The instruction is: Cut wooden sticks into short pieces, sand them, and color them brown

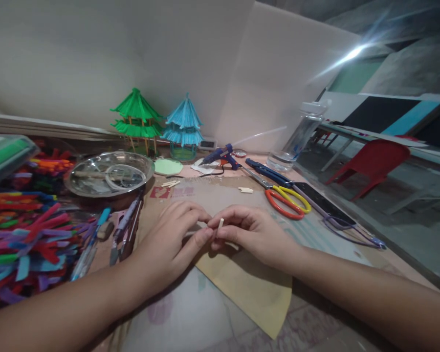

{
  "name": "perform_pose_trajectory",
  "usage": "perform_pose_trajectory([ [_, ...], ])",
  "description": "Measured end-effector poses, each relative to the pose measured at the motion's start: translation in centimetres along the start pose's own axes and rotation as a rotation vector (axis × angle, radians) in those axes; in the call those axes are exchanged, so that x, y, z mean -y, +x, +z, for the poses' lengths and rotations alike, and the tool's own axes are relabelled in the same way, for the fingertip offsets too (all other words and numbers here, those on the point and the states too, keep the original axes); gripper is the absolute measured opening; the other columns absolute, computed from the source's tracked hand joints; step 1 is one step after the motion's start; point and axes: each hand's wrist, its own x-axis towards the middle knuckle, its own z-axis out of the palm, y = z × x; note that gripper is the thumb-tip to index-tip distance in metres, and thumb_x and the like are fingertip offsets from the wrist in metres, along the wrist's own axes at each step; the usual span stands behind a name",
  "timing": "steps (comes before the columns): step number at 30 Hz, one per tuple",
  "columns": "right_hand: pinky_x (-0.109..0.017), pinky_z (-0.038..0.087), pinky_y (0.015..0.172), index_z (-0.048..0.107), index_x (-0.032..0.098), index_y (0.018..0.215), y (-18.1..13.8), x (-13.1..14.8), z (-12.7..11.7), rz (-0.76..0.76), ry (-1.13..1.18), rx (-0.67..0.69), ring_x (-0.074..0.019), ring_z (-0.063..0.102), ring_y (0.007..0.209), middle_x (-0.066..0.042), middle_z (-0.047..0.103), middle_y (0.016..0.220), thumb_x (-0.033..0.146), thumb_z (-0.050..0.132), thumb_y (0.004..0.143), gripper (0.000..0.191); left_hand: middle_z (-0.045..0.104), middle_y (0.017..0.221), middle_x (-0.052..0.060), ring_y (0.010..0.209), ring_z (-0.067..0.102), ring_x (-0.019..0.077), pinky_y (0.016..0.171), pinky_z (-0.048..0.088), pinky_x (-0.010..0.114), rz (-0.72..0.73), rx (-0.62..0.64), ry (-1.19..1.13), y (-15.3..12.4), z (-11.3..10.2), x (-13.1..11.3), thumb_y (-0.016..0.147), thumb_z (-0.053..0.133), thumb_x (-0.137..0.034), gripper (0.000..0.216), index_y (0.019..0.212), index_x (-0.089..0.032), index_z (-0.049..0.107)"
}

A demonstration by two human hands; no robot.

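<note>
My left hand (172, 239) and my right hand (249, 232) meet over a brown cardboard sheet (242, 283) on the table. Both are closed in a pinch on one small pale stick piece (220, 224), held upright between the fingertips. A few more short pale stick pieces (245, 189) lie on the cardboard beyond the hands. Orange-and-yellow scissors (286, 200) lie just past my right hand. A blue glue gun (220, 155) rests further back.
A heap of coloured paper strips (18, 234) fills the left side, with pens and a knife (126, 227) beside it. Behind are a metal bowl (108, 178), green (135, 117) and blue (183, 124) paper pagodas, a water bottle (300, 134), a phone (322, 203). The table edge runs along the right.
</note>
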Motion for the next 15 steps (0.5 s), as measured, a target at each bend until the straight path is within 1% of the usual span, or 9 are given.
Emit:
perform_pose_trajectory([
  [2,-0.026,0.056,0.067,0.063,0.018,0.087,0.04,0.03,-0.04,0.014,0.059,0.008,-0.0118,0.070,0.064,0.001,0.072,0.070,0.040,0.078,0.075,0.029,0.061,0.096,0.003,0.095,0.055,0.0192,0.084,0.043,0.032,0.013,-0.002,-0.007,0.04,-0.01,-0.07,0.099,0.039,-0.027,0.022,0.092,-0.021,0.059],
  [6,-0.027,0.057,0.063,0.054,0.018,0.079,0.22,-0.02,-0.24,0.037,0.183,0.048,-0.0135,0.071,0.062,0.000,0.073,0.067,0.046,0.079,0.072,0.038,0.062,0.095,0.002,0.093,0.056,0.0177,0.085,0.043,0.031,0.061,-0.002,-0.031,0.13,-0.01,-0.17,0.099,0.036,-0.022,0.025,0.091,-0.020,0.059],
  [9,-0.025,0.055,0.057,0.053,0.018,0.078,0.26,-0.17,-0.44,0.039,0.177,0.070,-0.0134,0.070,0.057,0.000,0.072,0.062,0.049,0.077,0.074,0.040,0.062,0.097,0.003,0.095,0.056,0.0180,0.086,0.043,0.032,0.085,0.003,-0.028,0.12,0.01,-0.13,0.098,0.041,-0.023,0.019,0.092,-0.020,0.059],
  [13,-0.022,0.053,0.053,0.054,0.017,0.078,0.09,-0.33,-0.49,0.045,0.152,0.081,-0.0114,0.068,0.053,0.000,0.072,0.064,0.051,0.074,0.076,0.040,0.061,0.098,0.003,0.097,0.055,0.0189,0.088,0.042,0.033,0.089,0.022,-0.028,0.06,0.08,0.01,0.097,0.044,-0.024,0.017,0.092,-0.019,0.060],
  [15,-0.020,0.050,0.049,0.055,0.018,0.078,-0.03,-0.28,-0.39,0.045,0.109,0.069,-0.0100,0.065,0.050,0.001,0.070,0.060,0.053,0.073,0.077,0.040,0.061,0.099,0.003,0.097,0.055,0.0190,0.088,0.042,0.033,0.087,0.028,-0.028,0.04,0.11,0.06,0.097,0.045,-0.025,0.016,0.093,-0.019,0.060],
])
